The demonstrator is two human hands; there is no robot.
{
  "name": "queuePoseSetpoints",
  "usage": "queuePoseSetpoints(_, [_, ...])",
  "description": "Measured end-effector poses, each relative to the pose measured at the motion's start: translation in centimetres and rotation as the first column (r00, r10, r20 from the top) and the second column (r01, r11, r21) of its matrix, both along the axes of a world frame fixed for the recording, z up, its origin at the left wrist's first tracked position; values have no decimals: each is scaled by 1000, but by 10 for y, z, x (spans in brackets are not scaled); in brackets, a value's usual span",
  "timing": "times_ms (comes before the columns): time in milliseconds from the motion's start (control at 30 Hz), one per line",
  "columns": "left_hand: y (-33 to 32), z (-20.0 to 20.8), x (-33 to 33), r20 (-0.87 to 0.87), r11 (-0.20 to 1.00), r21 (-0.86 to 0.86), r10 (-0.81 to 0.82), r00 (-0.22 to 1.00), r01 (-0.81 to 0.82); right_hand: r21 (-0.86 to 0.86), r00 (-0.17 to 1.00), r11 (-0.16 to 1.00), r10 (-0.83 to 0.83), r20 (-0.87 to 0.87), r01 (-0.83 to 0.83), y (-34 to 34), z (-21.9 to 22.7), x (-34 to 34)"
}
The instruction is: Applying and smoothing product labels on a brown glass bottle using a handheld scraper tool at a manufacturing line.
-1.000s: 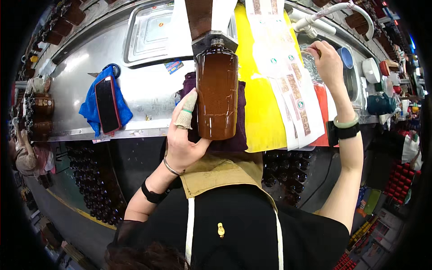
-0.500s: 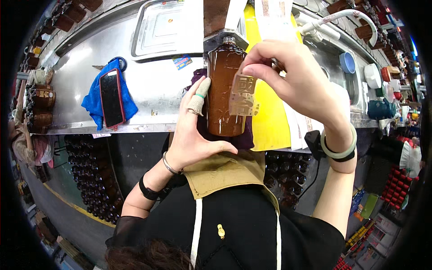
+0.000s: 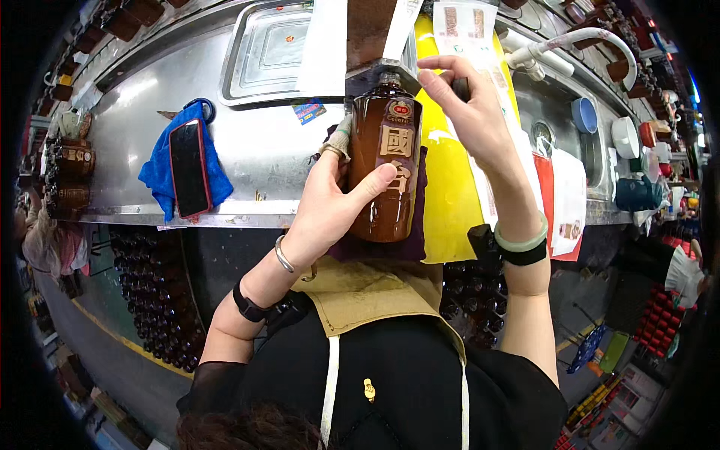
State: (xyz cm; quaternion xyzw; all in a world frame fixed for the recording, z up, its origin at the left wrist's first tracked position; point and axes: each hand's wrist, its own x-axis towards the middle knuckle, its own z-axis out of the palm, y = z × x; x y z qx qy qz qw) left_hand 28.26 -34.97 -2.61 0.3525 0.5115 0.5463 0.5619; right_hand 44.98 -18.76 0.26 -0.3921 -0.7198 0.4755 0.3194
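Observation:
A brown glass bottle (image 3: 367,202) lies in front of me at the counter edge, its neck pointing away. A label (image 3: 397,146) with a red emblem and large gold characters sits on its face. My left hand (image 3: 334,195) grips the bottle's left side, thumb on the label's lower part; a pale finger cover (image 3: 340,141) is on one finger. Beside the bottle's shoulder, to the right, my right hand (image 3: 472,105) is raised off the bottle. A small dark object (image 3: 460,89), its kind unclear, is tucked in its curled fingers. Dark purple cloth (image 3: 421,187) lies under the bottle.
A yellow sheet (image 3: 454,195) with printed label sheets (image 3: 465,26) lies to the right, near a sink with a white faucet (image 3: 577,37) and a blue bowl (image 3: 583,110). Left are a metal tray (image 3: 270,56) and a phone (image 3: 190,169) on blue cloth (image 3: 155,176).
The label, earlier pinched in my right hand over the bottle's right side, now lies on the bottle. My right hand has let it go and moved slightly up. My left thumb has come onto the label.

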Motion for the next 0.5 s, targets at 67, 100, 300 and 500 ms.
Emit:
queuePoseSetpoints(67, [-2,-1,-1,-41,1000,-19,14,999,-15,-180,998,983,-46,-35,39,-18,-4,-11])
queuePoseSetpoints(100, [0,2,-1,-25,1000,-8,-3,1000,3,-243,995,969,-60,-77,39,-21,-12,-13])
queuePoseSetpoints(300, [-1,4,-4,8,999,-18,-32,999,32,-394,983,918,-116,-143,51,-30,-10,-19])
queuePoseSetpoints(500, [-1,1,-4,23,999,-20,-30,999,30,-322,993,942,-113,-37,95,-32,-3,-23])
